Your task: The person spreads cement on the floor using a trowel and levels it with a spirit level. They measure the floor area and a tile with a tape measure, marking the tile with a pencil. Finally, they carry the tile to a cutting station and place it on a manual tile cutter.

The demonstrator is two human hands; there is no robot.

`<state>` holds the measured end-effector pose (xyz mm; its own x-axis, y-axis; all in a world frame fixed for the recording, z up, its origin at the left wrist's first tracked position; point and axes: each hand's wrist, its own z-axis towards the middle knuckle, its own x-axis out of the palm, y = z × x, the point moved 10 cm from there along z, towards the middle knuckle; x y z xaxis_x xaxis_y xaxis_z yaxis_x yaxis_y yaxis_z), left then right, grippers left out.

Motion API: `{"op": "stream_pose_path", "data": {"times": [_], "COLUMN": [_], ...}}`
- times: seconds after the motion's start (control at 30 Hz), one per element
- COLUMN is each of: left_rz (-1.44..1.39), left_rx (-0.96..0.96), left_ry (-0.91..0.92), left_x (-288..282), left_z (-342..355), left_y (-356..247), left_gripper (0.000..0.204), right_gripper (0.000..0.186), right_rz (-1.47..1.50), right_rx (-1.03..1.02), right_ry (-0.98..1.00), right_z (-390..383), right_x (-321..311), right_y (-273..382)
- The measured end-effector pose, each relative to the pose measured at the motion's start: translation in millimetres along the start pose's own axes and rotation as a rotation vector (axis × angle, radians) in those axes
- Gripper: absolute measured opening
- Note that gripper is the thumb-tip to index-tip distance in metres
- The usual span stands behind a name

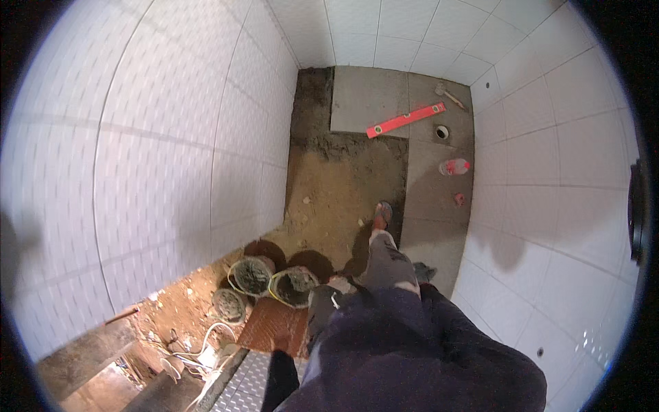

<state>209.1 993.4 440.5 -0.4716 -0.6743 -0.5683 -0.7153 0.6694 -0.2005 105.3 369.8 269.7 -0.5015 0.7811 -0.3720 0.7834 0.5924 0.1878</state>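
Roughly half tiled: grey floor tiles [374,96] down at the upper centre and right of the frame, bare soil [322,185] left mid-frame.
Dark, damp-looking strip [312,103] at upper centre-left, no tile on it. Red level [405,121] across the tiles, upper right; mallet [449,96] and bottle [453,167] near the right wall [528,158]. Left hand [281,341] at lower centre, nearest the brown board [268,321]; blurred, can't tell if fingers are wide or holding anything. Three buckets [274,283] just above the board, grey mix inside. Right hand not visible.
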Motion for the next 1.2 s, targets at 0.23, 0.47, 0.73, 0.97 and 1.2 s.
{"op": "stream_pose_path", "data": {"times": [0.23,0.47,0.73,0.97,1.2], "left_rz": [-0.098,0.72,0.619,0.4,0.296], "left_rx": [-0.032,-0.019,0.15,-0.08,-0.177], "left_ry": [0.331,0.434,0.389,0.334,0.343], "left_x": [104,273,280,288,285], "left_z": [-5,155,271,297,312], "left_y": [-253,-324,-374,-436,-433], "left_gripper": [0.078,0.101,0.085,0.07,0.07], "right_gripper": [0.038,0.028,0.023,0.021,0.021], "right_rz": [-0.094,-0.793,-0.347,-0.211,-0.14], "right_rx": [0.029,-0.03,0.405,0.509,0.52], "right_ry": [-0.059,0.13,-0.22,-0.249,-0.263], "right_z": [179,407,513,608,626], "right_x": [-95,-71,-111,11,43], "right_y": [-51,-166,-256,-279,-301]}}
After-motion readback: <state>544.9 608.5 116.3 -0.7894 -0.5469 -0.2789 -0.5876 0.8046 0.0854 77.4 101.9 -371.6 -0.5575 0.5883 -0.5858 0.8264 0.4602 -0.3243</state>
